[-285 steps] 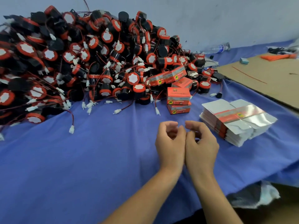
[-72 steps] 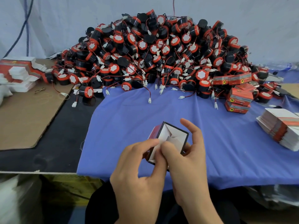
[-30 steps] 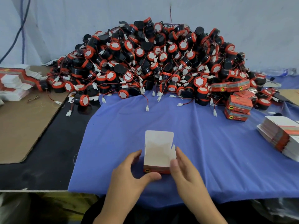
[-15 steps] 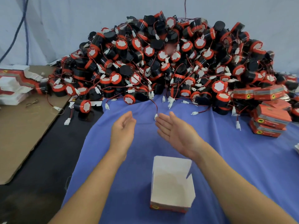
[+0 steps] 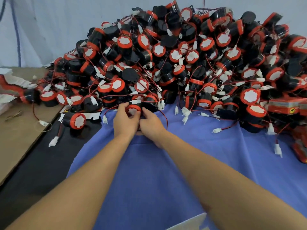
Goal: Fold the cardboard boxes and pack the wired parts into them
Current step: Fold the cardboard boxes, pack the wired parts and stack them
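Both arms stretched toward frame centre. Left hand (image 5: pixel 125 121) and right hand (image 5: pixel 152 124) grasp one wired part (image 5: pixel 132 109) at the pile's (image 5: pixel 182 63) front edge, fingers curled round it.

**Two hands together on one part**

Both bare forearms enter from the lower corners and reach forward. They come closer to each other along the way, until the wrists are just beside one another. The left hand (image 5: pixel 125 121) shows its back to the camera, and its fingers (image 5: pixel 121 109) are curled around the left side of a red-capped wired part (image 5: pixel 132 110). The right hand (image 5: pixel 152 126) is also back up and touches the left hand on the thumb side. Its fingers (image 5: pixel 146 112) are bent and hold the right side of the same part. The thumbs are mostly hidden under the hands.
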Demonstrator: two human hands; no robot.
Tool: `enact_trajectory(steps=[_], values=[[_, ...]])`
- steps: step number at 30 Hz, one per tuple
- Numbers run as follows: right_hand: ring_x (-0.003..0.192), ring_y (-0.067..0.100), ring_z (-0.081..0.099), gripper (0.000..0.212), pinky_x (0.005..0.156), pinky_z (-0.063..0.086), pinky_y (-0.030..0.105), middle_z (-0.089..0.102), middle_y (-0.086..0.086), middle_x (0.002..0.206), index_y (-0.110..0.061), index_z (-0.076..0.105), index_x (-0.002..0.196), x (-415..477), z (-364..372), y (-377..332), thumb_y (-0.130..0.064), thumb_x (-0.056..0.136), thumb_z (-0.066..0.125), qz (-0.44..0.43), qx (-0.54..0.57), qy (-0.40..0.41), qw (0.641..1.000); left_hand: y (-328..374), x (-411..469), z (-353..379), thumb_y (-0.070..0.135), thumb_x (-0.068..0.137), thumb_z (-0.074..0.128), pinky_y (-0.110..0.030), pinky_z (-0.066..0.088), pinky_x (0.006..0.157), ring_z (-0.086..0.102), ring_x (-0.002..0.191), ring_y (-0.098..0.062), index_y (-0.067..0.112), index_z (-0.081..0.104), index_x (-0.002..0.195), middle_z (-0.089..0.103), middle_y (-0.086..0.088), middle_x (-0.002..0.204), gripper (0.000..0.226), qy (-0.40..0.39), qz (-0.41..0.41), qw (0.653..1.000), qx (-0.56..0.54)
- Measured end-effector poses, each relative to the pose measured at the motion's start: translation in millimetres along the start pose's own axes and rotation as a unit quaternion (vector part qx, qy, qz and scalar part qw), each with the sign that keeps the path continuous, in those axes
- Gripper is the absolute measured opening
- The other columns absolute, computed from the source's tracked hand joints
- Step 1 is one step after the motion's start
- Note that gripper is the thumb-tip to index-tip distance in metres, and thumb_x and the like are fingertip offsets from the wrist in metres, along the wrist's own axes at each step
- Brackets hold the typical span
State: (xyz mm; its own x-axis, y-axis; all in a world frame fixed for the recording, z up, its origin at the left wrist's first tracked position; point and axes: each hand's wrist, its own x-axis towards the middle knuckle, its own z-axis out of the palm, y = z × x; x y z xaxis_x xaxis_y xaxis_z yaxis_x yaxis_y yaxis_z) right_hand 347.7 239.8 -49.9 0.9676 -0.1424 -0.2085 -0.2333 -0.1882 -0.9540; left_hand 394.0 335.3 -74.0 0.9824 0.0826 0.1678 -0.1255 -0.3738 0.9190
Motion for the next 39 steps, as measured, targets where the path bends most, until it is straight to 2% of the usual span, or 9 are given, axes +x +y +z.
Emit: enact_trajectory(steps=[4, 8, 11, 16, 21, 26, 29, 34, 39], values=[[0.099, 0.020, 0.074, 0.054, 0.083, 0.063, 0.039, 0.073, -0.001, 0.121, -0.041, 0.062, 0.128, -17, -4, -2, -0.003, 0.093, 0.046, -0.041, 0.056, 0.013, 0.997, 5, -10, -6, 0.025, 0.088, 0.082, -0.003, 0.049, 0.073, 0.066, 0.094, 0.006, 0.021, 0.055, 0.132, 0.070, 0.005, 0.114, 0.052, -0.016, 0.008, 0.996, -0.083], [0.068, 0.012, 0.066, 0.042, 0.066, 0.055, 0.026, 0.072, -0.008, 0.116, -0.025, 0.062, 0.121, -61, -11, -12, 0.005, 0.095, 0.046, -0.063, 0.080, -0.007, 0.995, 31, -39, -22, 0.039, 0.085, 0.083, -0.024, 0.056, 0.081, 0.067, 0.095, -0.001, 0.029, 0.055, 0.121, 0.069, 0.014, 0.104, 0.046, 0.008, 0.019, 0.987, -0.159], [0.070, 0.014, 0.068, 0.041, 0.072, 0.058, 0.027, 0.067, -0.010, 0.129, -0.017, 0.058, 0.130, -103, -27, -16, 0.005, 0.096, 0.049, -0.055, 0.087, -0.025, 0.994, 53, -69, -41, 0.030, 0.092, 0.077, -0.026, 0.054, 0.080, 0.063, 0.083, 0.008, 0.028, 0.060, 0.114, 0.066, 0.027, 0.088, 0.029, 0.016, 0.027, 0.980, -0.198], [0.084, 0.013, 0.073, 0.023, 0.075, 0.060, 0.025, 0.073, -0.001, 0.117, -0.019, 0.066, 0.123, -174, -68, -38, -0.013, 0.103, 0.056, -0.033, 0.085, -0.013, 0.996, 91, -131, -84, 0.014, 0.079, 0.087, -0.019, 0.054, 0.087, 0.065, 0.104, 0.000, 0.031, 0.054, 0.119, 0.067, 0.010, 0.115, 0.055, -0.046, 0.055, 0.975, -0.209], [0.086, 0.013, 0.067, 0.023, 0.071, 0.055, 0.021, 0.074, 0.001, 0.110, -0.018, 0.075, 0.117, -235, -95, -67, -0.030, 0.102, 0.061, -0.079, 0.121, 0.021, 0.989, 127, -187, -122, 0.012, 0.068, 0.088, -0.026, 0.053, 0.099, 0.064, 0.116, -0.009, 0.026, 0.066, 0.122, 0.067, 0.007, 0.123, 0.060, -0.186, 0.165, 0.960, -0.132], [0.071, 0.008, 0.059, 0.016, 0.069, 0.050, 0.021, 0.066, -0.003, 0.081, -0.015, 0.075, 0.109, -281, -104, -71, -0.016, 0.102, 0.061, -0.129, 0.048, 0.084, 0.987, 137, -235, -147, 0.016, 0.073, 0.092, -0.026, 0.051, 0.102, 0.060, 0.117, -0.003, 0.038, 0.063, 0.131, 0.059, 0.016, 0.124, 0.069, -0.255, 0.201, 0.945, -0.038], [0.069, 0.008, 0.064, 0.016, 0.067, 0.054, 0.018, 0.065, 0.005, 0.085, -0.015, 0.073, 0.101, -301, -102, -68, -0.012, 0.104, 0.057, -0.137, 0.053, 0.100, 0.984, 134, -263, -153, 0.026, 0.071, 0.089, -0.013, 0.049, 0.090, 0.059, 0.109, 0.000, 0.040, 0.058, 0.124, 0.059, 0.020, 0.115, 0.063, -0.260, 0.194, 0.946, -0.004], [0.070, 0.014, 0.074, 0.008, 0.069, 0.061, 0.027, 0.070, 0.001, 0.077, -0.011, 0.068, 0.094, -318, -96, -55, -0.011, 0.100, 0.063, -0.154, -0.054, 0.154, 0.974, 125, -293, -150, 0.022, 0.073, 0.085, -0.028, 0.047, 0.088, 0.057, 0.104, -0.005, 0.032, 0.058, 0.108, 0.062, 0.015, 0.109, 0.045, -0.244, 0.232, 0.936, 0.101], [0.072, 0.021, 0.074, 0.015, 0.075, 0.061, 0.050, 0.072, -0.002, 0.073, -0.021, 0.059, 0.085, -320, -84, -36, -0.012, 0.093, 0.068, -0.148, -0.192, 0.154, 0.958, 110, -295, -139, 0.025, 0.075, 0.076, -0.040, 0.046, 0.090, 0.052, 0.107, -0.021, 0.023, 0.063, 0.111, 0.064, 0.010, 0.113, 0.037, -0.221, 0.322, 0.879, 0.274]])
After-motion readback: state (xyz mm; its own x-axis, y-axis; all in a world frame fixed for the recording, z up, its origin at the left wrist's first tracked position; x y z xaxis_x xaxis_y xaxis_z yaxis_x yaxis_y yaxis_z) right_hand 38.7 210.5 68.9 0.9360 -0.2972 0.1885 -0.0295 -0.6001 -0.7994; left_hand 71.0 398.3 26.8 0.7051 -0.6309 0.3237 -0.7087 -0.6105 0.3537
